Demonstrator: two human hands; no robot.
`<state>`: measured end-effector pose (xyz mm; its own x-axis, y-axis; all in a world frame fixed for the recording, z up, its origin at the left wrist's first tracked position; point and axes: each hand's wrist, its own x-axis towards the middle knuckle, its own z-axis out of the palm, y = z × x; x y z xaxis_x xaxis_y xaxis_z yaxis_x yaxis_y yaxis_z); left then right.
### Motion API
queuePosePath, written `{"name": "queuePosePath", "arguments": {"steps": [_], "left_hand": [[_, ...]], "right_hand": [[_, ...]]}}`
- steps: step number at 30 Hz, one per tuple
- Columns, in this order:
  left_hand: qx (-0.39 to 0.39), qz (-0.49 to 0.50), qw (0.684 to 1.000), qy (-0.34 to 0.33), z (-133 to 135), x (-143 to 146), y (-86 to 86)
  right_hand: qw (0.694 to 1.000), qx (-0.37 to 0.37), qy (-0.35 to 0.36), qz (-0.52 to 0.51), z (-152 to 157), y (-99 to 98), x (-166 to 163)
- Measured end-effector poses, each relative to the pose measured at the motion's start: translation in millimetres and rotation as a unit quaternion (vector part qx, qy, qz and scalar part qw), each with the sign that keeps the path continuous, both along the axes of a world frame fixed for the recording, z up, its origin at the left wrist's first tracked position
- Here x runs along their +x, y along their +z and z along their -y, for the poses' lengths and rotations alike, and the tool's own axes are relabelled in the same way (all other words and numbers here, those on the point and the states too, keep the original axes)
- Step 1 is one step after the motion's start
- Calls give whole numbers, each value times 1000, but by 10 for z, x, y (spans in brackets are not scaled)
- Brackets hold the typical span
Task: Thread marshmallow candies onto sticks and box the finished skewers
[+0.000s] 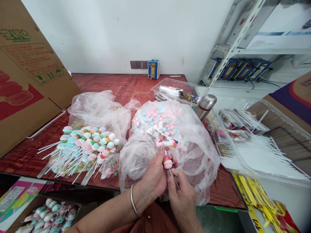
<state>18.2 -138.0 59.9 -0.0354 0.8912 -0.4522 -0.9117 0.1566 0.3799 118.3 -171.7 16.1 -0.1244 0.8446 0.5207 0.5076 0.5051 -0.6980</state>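
Observation:
My left hand (155,173), with a silver bangle at its wrist, pinches pink marshmallows (167,164) with a yellow-and-pink piece above them. Just below, my right hand (182,192) is closed on a thin stick that runs up to the underside of the marshmallows; most of it is hidden by the fingers. Both hands are over the front of a clear plastic bag (199,152) full of loose pink, blue and white marshmallows (162,116). A printed wrapper (165,139) lies on the bag just beyond my left fingertips.
Left on the red table (104,81) is a pile of marshmallow skewers (89,142) with white sticks. A steel flask (206,105) and a clear tray (179,84) stand behind. Right is a bin of white sticks (264,152); a carton (31,74) stands left.

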Motion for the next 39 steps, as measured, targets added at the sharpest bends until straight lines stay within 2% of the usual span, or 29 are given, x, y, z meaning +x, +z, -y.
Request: {"name": "queuePosePath", "arguments": {"steps": [3,6,8,9,11,13,14,17,21,22,23,25,27,28,29,30,31,32,34,35,36,37,39], "left_hand": [[39,-4,999,-17,-34,-102,-28],[76,-18,997,6,-132,-264,2],[92,-14,996,11,-179,-302,37],[91,-11,996,9,-187,-286,52],[77,-5,997,5,-167,-196,69],[63,-5,998,6,-115,-75,63],[59,-3,998,3,-87,-23,52],[45,22,998,-25,-43,40,18],[51,17,998,-9,-98,-70,42],[61,7,998,1,-113,-102,55],[68,-2,998,8,-121,-126,65],[72,-14,997,3,-112,-142,65],[67,-23,997,-21,-82,-126,42],[66,-30,997,-30,-67,-115,27],[64,-37,997,-35,-57,-107,13],[63,-45,996,-37,-54,-104,4],[61,-53,996,-33,-60,-107,0],[59,-58,996,-25,-73,-115,3],[56,-58,997,-8,-113,-134,22],[57,-59,997,2,-132,-138,33],[57,-61,996,12,-146,-133,41],[57,-65,996,19,-151,-118,44],[49,-80,995,22,-132,-60,27]], "right_hand": [[973,-188,21,-135,-9,54,5],[945,-260,37,-194,-10,95,34],[953,-242,44,-177,-6,96,33],[966,-207,40,-149,-3,87,23],[993,-98,15,-63,3,50,-12],[1000,-2,-20,20,1,8,-54],[998,21,-35,43,-5,-7,-72],[998,-18,-42,37,-30,-12,-85],[984,-172,13,-50,-6,47,-33],[967,-230,37,-100,10,66,-23],[939,-294,65,-168,27,85,-19],[843,-414,120,-322,51,125,-27],[741,-490,155,-433,57,159,-44],[711,-508,164,-458,54,170,-49],[704,-513,169,-461,50,172,-48],[723,-504,172,-440,47,165,-41],[768,-475,170,-394,45,148,-28],[830,-424,162,-323,44,123,-10],[952,-251,121,-129,46,63,26],[985,-145,90,-28,45,36,39],[995,-46,58,62,41,15,44],[990,37,30,133,31,4,42],[964,134,-6,227,-4,11,19]]}}
